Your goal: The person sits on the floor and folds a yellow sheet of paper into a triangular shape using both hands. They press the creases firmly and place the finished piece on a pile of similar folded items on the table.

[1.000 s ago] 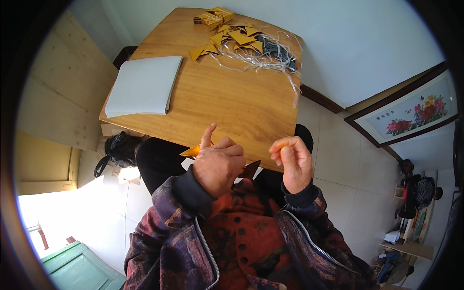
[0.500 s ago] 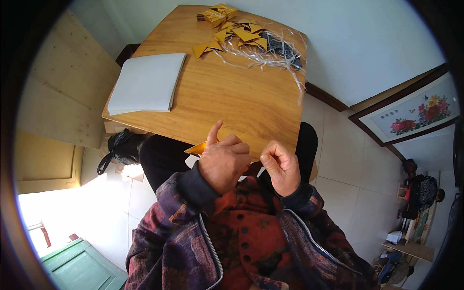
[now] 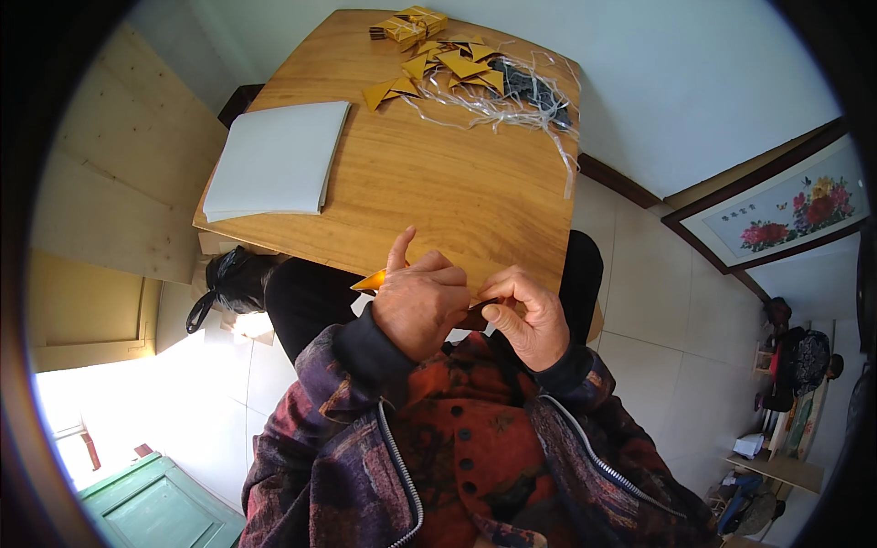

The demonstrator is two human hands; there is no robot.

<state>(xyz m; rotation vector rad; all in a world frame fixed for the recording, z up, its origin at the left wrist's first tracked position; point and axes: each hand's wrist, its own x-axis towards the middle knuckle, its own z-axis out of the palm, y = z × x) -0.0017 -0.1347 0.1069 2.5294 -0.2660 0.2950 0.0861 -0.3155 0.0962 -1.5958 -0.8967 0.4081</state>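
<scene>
My left hand (image 3: 422,303) is closed around a folded gold paper piece (image 3: 368,282), and its pointed corner sticks out on the left. The index finger is raised; most of the piece is hidden under the palm. Close beside it, my right hand (image 3: 530,315) pinches a thin dark strip (image 3: 482,304) between thumb and forefinger. Whether that strip is part of the gold piece I cannot tell. Both hands are above my lap, at the table's near edge. More folded gold paper pieces (image 3: 463,64) lie loose at the far side of the table.
The wooden table (image 3: 429,183) bears a stack of white sheets (image 3: 274,157) at left. At the back are a tied gold bundle (image 3: 413,26), tangled clear plastic strips (image 3: 498,111) and a dark grey heap (image 3: 530,91). A black plastic bag (image 3: 236,279) sits below left.
My right hand has moved slightly left, toward the left hand, and now pinches the dark strip. The left hand keeps the gold paper piece with little movement.
</scene>
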